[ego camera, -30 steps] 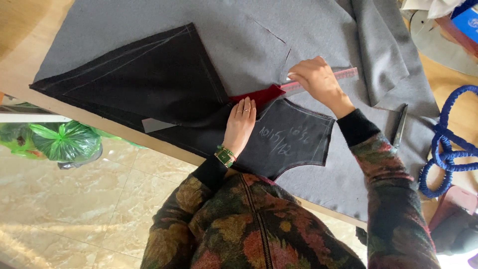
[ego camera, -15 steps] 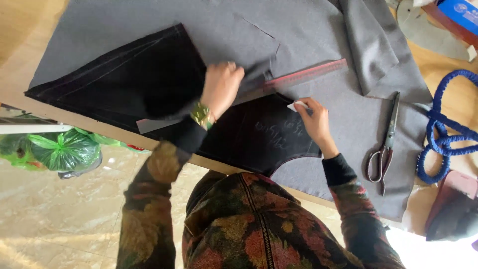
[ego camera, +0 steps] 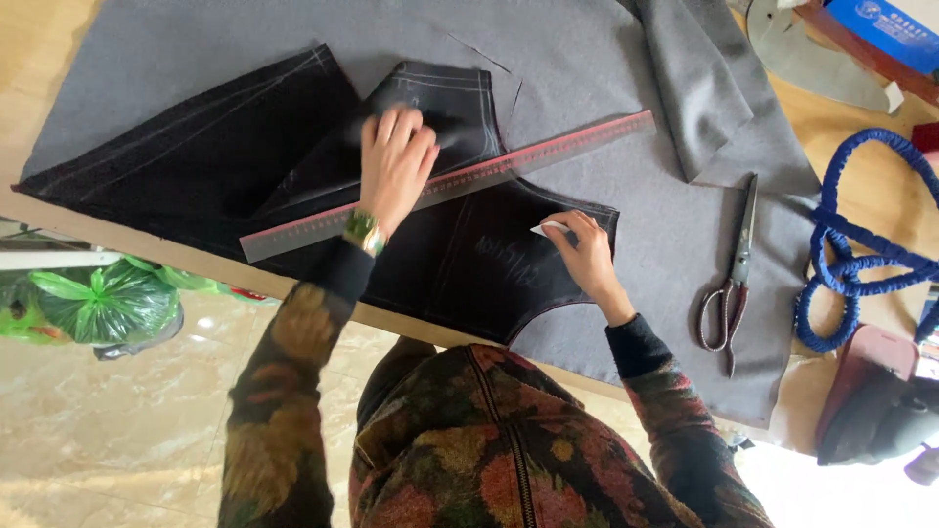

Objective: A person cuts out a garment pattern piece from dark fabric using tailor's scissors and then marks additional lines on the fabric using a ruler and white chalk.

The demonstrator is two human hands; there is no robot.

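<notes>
Marking black fabric along a ruler
Left hand (ego camera: 394, 166) flat, open on ruler (ego camera: 450, 183) and black fabric piece (ego camera: 460, 256); right hand (ego camera: 585, 256) pinches white chalk (ego camera: 548, 228).

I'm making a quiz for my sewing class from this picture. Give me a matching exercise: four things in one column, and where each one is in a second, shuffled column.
Things:
1. ruler
2. scissors
3. chalk
4. blue rope

Places:
A. on the bare table at the right edge
B. pinched in the right hand
C. lying on grey cloth, right of the dark piece
D. across the dark piece, under the left hand

Pairs: 1-D, 2-C, 3-B, 4-A
</notes>
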